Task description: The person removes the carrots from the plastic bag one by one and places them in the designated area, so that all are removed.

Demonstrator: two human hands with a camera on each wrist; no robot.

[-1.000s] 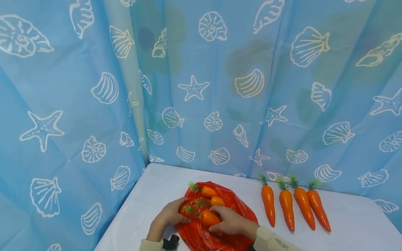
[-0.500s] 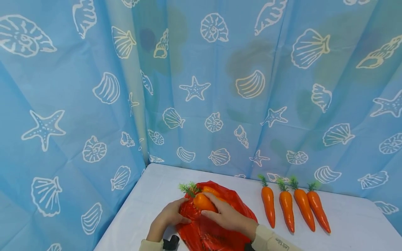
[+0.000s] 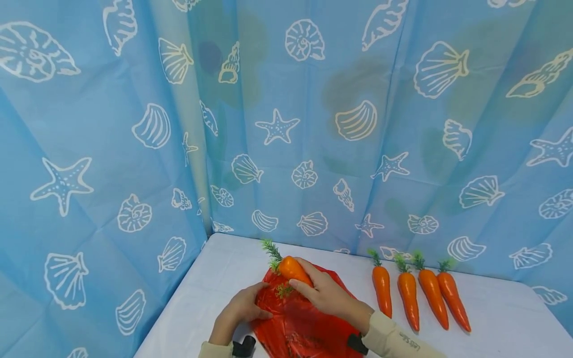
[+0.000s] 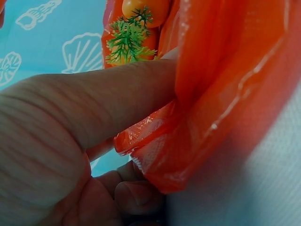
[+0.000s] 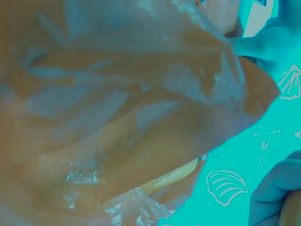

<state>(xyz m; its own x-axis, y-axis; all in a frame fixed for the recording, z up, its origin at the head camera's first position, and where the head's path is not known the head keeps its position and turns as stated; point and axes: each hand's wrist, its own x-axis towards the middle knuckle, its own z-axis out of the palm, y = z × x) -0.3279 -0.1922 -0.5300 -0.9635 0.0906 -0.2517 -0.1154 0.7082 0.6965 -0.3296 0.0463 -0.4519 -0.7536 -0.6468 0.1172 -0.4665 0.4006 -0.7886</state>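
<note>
In the head view a red plastic bag [image 3: 291, 328] lies on the white table, its mouth spread. My left hand [image 3: 245, 304] grips the near-left rim; in the left wrist view the thumb [image 4: 108, 96] overlaps the red film, with fingertips [image 4: 141, 195] below. My right hand [image 3: 324, 293] holds an orange carrot [image 3: 293, 269] by its body above the bag, green top [image 3: 273, 253] pointing far left. Its lower end is hidden by the hand. Other carrots are inside the bag, with green leaves [image 4: 127, 42] and an orange top [image 4: 148, 10] visible in the left wrist view.
Several carrots [image 3: 431, 296] lie side by side on the right of the white table [image 3: 224, 258], leaves toward the back. A blue curtain [image 3: 277, 199] with white shell prints hangs behind and at left. The right wrist view is strongly tinted and mostly filled by the bag.
My right hand has taken hold of a carrot in the bag and raised it away from me, above the bag. My left hand has stayed at the rim.
</note>
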